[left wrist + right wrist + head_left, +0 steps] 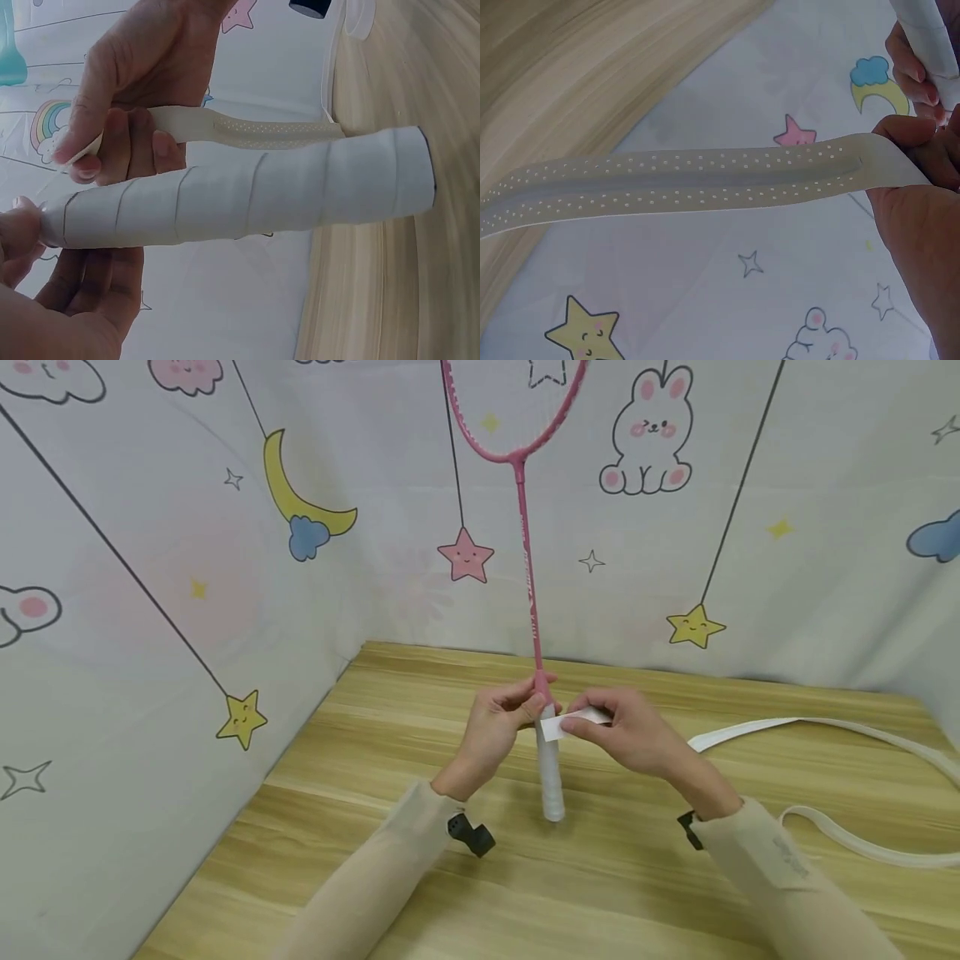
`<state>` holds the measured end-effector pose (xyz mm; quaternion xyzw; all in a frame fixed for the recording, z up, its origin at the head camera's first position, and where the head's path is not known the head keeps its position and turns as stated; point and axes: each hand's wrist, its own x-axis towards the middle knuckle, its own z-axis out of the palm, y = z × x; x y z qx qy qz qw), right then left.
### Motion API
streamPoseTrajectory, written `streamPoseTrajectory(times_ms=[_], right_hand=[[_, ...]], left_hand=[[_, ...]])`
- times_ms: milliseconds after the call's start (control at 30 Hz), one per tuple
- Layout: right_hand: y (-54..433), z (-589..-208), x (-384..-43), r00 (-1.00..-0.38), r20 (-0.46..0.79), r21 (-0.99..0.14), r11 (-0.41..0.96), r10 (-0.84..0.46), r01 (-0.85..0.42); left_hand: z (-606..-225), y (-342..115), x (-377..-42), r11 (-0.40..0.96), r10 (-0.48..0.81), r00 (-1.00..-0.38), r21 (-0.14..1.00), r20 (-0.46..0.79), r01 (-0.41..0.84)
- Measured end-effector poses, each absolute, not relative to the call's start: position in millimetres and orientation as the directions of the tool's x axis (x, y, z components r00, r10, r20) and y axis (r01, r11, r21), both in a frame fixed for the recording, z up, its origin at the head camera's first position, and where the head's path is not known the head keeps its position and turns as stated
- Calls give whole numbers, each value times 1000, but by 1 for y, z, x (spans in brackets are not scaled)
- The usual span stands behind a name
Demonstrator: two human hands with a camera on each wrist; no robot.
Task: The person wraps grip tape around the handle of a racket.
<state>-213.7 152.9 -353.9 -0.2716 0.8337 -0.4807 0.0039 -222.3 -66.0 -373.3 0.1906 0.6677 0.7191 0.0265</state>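
A pink badminton racket (529,577) stands nearly upright, head up, with the butt of its handle low over the table. White wrapping spirals around the handle (255,191), its overlapping seams showing in the left wrist view. My left hand (491,722) grips the racket where the pink cone meets the top of the handle. Between thumb and fingers, my right hand (633,731) pinches one end of a white grip tape (557,727), which overlaps the upper handle in the head view. The right wrist view shows this tape (705,180) stretching away, with rows of small holes and a darker middle stripe.
The tape's long loose length (798,722) curves over the right side of the wood-grain table (360,752). A white cloth (360,593) printed with stars, a moon and a rabbit hangs behind and to the left. Black wrist straps (471,835) sit at both cuffs.
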Motion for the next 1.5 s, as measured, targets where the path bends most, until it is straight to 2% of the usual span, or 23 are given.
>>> streamPoseTrajectory(times_ms=[200,500,633,733,867,1000,1500], right_hand=[[145,-355,-210,-870,245,-816,393,-428,-424],[137,-361,-207,-868,311,-770,434,-387,-469],[135,-363,-206,-874,319,-745,473,-367,-470],[135,-362,-205,-876,317,-745,476,-364,-467],[137,-361,-204,-880,302,-760,465,-366,-455],[138,-361,-203,-878,299,-781,432,-374,-450],[144,-361,-200,-875,259,-852,331,-409,-407]], left_hand=[[-371,-61,-219,-106,303,-925,973,228,205],[-371,-62,-218,-118,301,-940,984,161,131],[-371,-63,-218,-134,338,-929,985,151,111],[-370,-66,-218,-95,382,-910,986,163,137],[-371,-69,-218,-11,425,-887,981,180,194],[-373,-71,-219,24,423,-889,979,176,205],[-372,-69,-219,10,389,-901,977,191,211]])
